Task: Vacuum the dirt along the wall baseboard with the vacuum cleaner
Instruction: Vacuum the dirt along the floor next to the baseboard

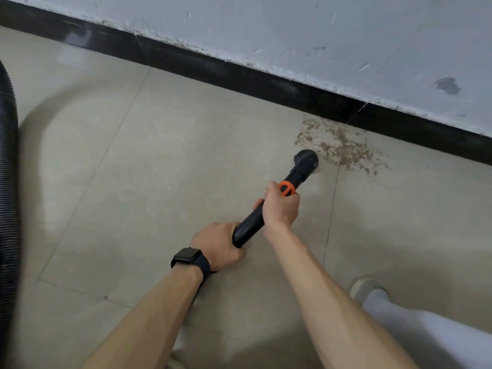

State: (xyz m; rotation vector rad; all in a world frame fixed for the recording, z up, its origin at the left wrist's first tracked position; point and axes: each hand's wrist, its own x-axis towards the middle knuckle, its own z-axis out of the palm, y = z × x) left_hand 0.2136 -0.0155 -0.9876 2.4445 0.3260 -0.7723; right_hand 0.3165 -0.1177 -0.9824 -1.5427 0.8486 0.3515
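Both hands are clamped on the vacuum's black wand (249,227). The left hand (221,246) wraps its fingers round the near end, and the right hand (281,206) grips further along, just behind an orange collar (287,189). A dark watch (187,255) sits on the left wrist. The wand slants away from the person towards the upper right, and its round black nozzle (306,159) rests on the pale tiled floor (133,155), at the near edge of the dirt (338,147). The dirt is a brown, crumbly patch that spreads from the nozzle up to the black baseboard (239,75) and touches its foot. The baseboard runs diagonally across the view, from upper left down to the right. Above it is a scuffed grey-white wall (292,35), with chipped paint along the join. A thick ribbed black hose (8,182) runs down the far left edge of the frame, well apart from the nozzle. At lower right a light shoe (367,287) stands on the tiles, with a pale trouser leg (426,336) above it.
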